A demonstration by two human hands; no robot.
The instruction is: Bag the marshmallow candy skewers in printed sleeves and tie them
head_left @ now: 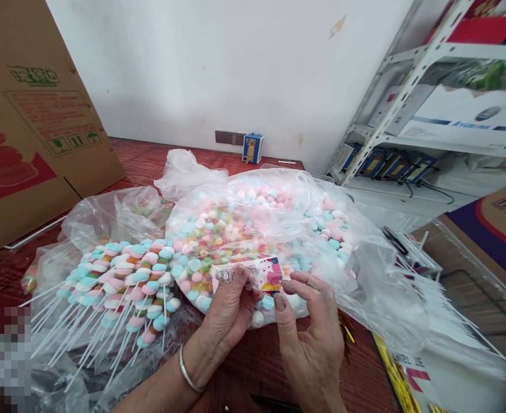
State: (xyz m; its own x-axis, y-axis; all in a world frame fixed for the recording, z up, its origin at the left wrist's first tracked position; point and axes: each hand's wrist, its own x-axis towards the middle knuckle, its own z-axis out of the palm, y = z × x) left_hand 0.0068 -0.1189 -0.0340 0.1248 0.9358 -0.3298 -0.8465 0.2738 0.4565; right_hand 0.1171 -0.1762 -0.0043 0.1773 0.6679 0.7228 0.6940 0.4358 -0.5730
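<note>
- Pinching a small printed packet [259, 274] between thumb and fingers of the left hand [231, 310], over the near part of a big clear bag [287, 225].
- Holding nothing visible in the right hand [311, 338]; spreading thumb and forefinger just beside the packet's coloured end; cannot tell whether touching it.
- Containing, in the big bag beyond and beneath both hands' fingers, loose pink, blue and white marshmallows [337, 229], plus multicoloured gummy sweets [218, 249] toward the left fingers' side.
- Lying left of the left fingers, on crumpled clear film [184, 332]: a heap of marshmallow skewers [128, 275] on white sticks.
- Sitting behind that heap, farther from the fingers: a second clear bag [102, 215], with more coloured sweets inside.
- Standing on the bench [141, 155], far left of the fingers: a brown carton [29, 115], contents hidden.
- Rising far right, beyond the fingers: a white rack [408, 86] bearing a white carton [463, 123] with greenish contents showing above.
</note>
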